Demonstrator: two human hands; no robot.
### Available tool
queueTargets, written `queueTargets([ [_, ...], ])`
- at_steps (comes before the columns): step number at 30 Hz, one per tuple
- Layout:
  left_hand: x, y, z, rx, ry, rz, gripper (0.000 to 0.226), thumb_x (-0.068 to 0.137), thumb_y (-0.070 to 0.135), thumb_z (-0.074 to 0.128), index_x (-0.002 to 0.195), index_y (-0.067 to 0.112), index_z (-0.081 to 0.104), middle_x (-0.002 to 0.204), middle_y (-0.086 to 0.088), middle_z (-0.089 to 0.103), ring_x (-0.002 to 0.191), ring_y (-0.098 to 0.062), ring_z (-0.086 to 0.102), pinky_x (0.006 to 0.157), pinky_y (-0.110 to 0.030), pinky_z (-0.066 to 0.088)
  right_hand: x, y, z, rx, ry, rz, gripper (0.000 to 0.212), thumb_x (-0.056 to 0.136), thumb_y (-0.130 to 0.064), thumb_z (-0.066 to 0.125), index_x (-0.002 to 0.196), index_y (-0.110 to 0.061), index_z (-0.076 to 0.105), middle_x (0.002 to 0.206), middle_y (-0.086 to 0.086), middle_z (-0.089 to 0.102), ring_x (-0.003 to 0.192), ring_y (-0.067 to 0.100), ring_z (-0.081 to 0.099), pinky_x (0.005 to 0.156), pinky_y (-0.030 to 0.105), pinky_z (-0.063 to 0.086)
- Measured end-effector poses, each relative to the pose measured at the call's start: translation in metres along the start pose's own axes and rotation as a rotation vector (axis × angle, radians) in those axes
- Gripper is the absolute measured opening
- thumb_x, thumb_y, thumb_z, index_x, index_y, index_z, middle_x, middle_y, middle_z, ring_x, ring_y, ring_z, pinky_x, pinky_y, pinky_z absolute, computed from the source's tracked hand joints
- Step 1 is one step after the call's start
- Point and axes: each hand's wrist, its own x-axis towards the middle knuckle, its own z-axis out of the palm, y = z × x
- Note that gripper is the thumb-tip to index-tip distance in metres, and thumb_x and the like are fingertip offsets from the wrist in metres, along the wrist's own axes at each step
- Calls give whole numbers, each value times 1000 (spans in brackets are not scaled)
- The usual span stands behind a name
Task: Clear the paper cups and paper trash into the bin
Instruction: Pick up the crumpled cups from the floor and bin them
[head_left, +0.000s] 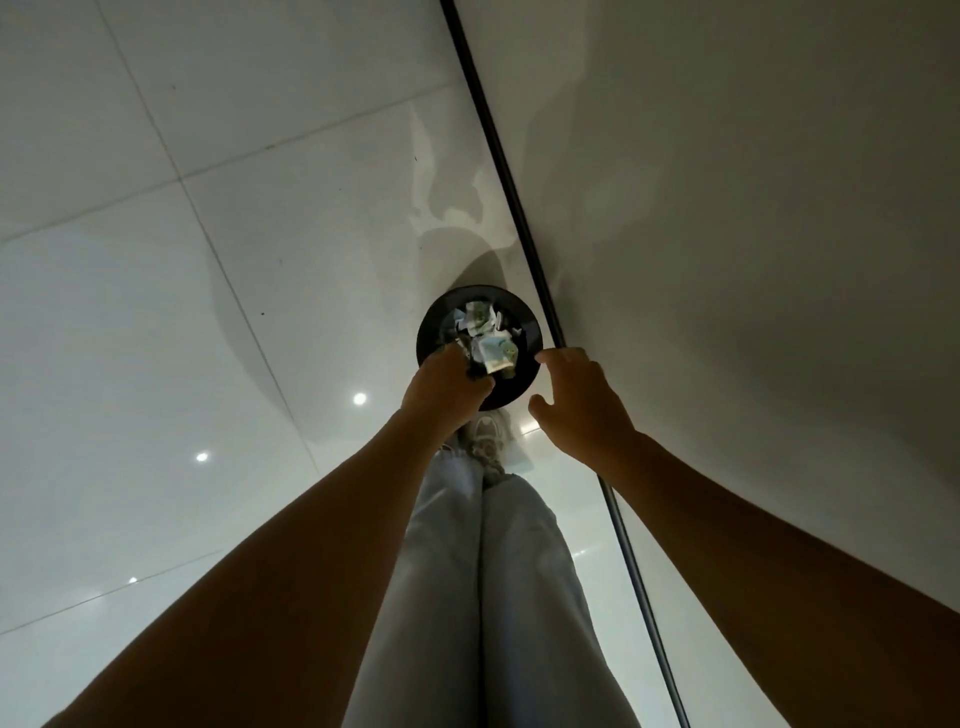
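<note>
Over the black bin (527, 332) of crumpled paper (488, 338), left hand (441, 389) grip unclear, right hand (582, 405) spread wide

Indoor tiled room or corridor, glossy white floor tiles (156, 322), plain wall (753, 208), dark skirting strip (498, 145)

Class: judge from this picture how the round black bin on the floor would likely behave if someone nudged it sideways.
The bin probably slides easily, since the glossy floor tiles look smooth. It is likely light: only crumpled paper shows inside. Being round, it may roll if tipped, though the nearby wall would stop it.
</note>
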Motion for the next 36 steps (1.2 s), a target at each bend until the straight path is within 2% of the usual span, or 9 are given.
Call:
queueTargets([
  [2,-9,-5,-4,11,-14,-18,41,93,19,55,130,5,46,124,-14,57,110,-24,54,80,-22,37,-4,-3,-4,2,7,12,49,93,-23,54,139,-14,39,143,11,39,126,27,43,96,33,42],
  [5,-27,-15,-15,38,13,-17,45,93,23,55,134,8,43,130,-13,53,118,-25,51,84,-23,36,-10,-20,-11,-4,2,11,52,94,-25,54,142,-14,36,144,11,37,126,29,43,96,35,44],
  [9,-67,-23,-46,5,106,-33,48,93,31,55,136,14,42,137,-9,48,124,-23,48,96,-27,40,-25,-63,-28,-36,32,-92,54,93,-24,54,143,-16,34,148,10,34,132,30,37,101,36,43],
  [12,-105,-27,-73,-38,220,-30,44,93,34,55,133,18,46,135,-6,50,122,-20,50,98,-28,41,-43,-103,-47,-106,44,-177,57,95,-28,53,146,-17,30,151,9,31,138,30,32,108,40,40],
  [18,-207,-38,-116,-90,452,-26,44,95,34,51,137,20,42,139,0,46,124,-14,48,93,-18,35,-97,-196,-79,-299,67,-504,55,94,-30,53,144,-20,31,144,6,39,125,25,44,97,35,46],
  [21,-262,-52,-123,-108,576,-63,45,96,33,50,137,19,42,136,-1,48,122,-15,49,95,-22,41,-131,-238,-85,-409,51,-677,54,95,-30,52,143,-20,31,142,6,40,123,26,43,94,36,45],
  [24,-320,-71,-113,-153,692,-141,44,95,32,51,135,17,44,132,-4,50,116,-19,53,93,-31,47,-174,-275,-81,-522,18,-852,53,95,-30,51,143,-19,31,141,6,40,125,27,41,95,38,44],
  [28,-398,-99,-84,-172,830,-262,44,96,31,49,136,16,43,133,-4,49,114,-21,53,88,-32,48,-241,-308,-56,-675,-53,-1062,52,95,-29,50,143,-19,32,141,5,39,125,28,40,95,38,43],
  [36,-568,-184,34,-358,1071,-610,44,97,31,46,138,15,41,135,-5,48,119,-23,49,91,-36,47,-411,-357,57,-913,-189,-1485,44,94,-28,52,136,-20,40,133,4,45,121,25,42,92,39,46],
])
